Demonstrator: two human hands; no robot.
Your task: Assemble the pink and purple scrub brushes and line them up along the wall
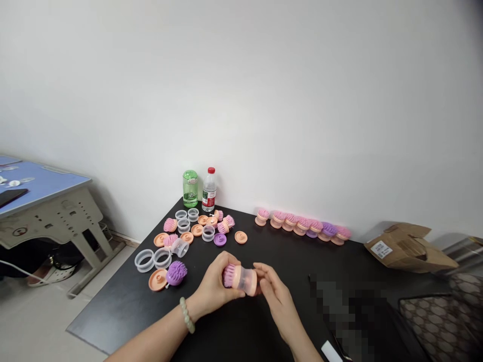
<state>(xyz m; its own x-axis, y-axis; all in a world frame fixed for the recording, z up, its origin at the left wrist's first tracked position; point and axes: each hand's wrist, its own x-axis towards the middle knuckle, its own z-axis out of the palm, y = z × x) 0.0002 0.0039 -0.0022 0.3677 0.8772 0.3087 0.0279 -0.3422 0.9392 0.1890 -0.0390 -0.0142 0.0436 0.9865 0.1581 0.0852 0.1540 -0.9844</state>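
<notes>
A round brush (240, 279) with pink bristles, a clear middle ring and a peach base lies on its side in the air over the black table (124, 306). My left hand (217, 281) is closed around its bristle end. At the base end, the fingers of my right hand (274, 296) touch the peach part; some fingertips are hidden behind it. Left of my hands are a purple bristle head (176, 273), a peach disc (157, 279), clear rings (162, 258), pink bristle heads (170, 224) and a purple disc (220, 239).
Several brushes (302, 225) stand in a row by the wall. A green bottle (190, 189) and a red-capped bottle (209, 190) are at the back left corner. At the right lies a brown paper bag (411, 246). A blue desk (49, 183) stands far left.
</notes>
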